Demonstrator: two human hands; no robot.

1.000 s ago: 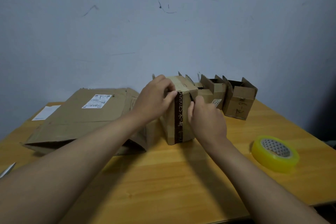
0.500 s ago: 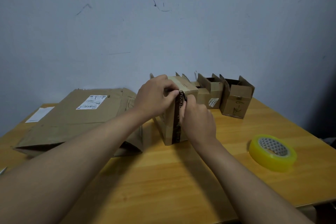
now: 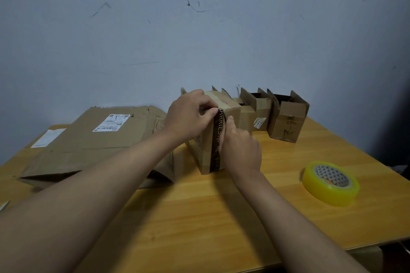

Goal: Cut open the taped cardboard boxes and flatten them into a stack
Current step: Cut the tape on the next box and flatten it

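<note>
Right hand (image 3: 240,150) lower along the box's dark tape (image 3: 218,139) than before.

We cannot see the fingertips of the right hand (image 3: 240,150), which lie against the taped box (image 3: 208,150), so whether they hold a blade stays unclear. The left hand (image 3: 188,117) hides that box's top left corner, and a thin pale object (image 3: 4,205) is cut off by the left edge, too little showing to name it.
</note>
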